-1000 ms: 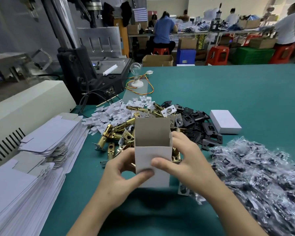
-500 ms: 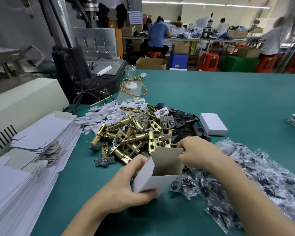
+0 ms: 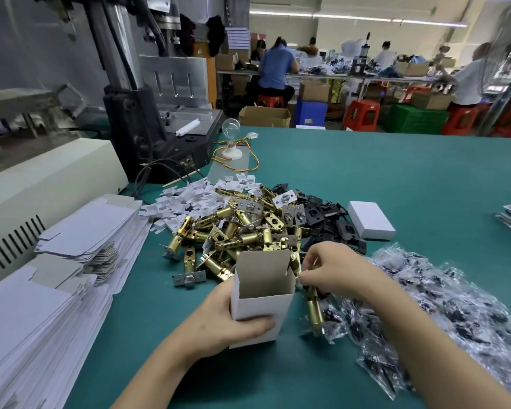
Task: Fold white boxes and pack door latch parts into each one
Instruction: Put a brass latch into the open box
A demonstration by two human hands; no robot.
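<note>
Gripping white box (image 3: 263, 302) upright in left hand (image 3: 216, 323), thumb across near face, mouth open upward. Pinching brass latch (image 3: 314, 310) by upper end in right hand (image 3: 337, 270), fingers curled. Hands apart, not touching. Latch just right of box, long axis near vertical, barrel end down, hanging below mouth level. Likely next: lifting, then shifting left over mouth, right hand nearer. Latch pile (image 3: 239, 231) beyond box; screw bags (image 3: 440, 314) to right.
</note>
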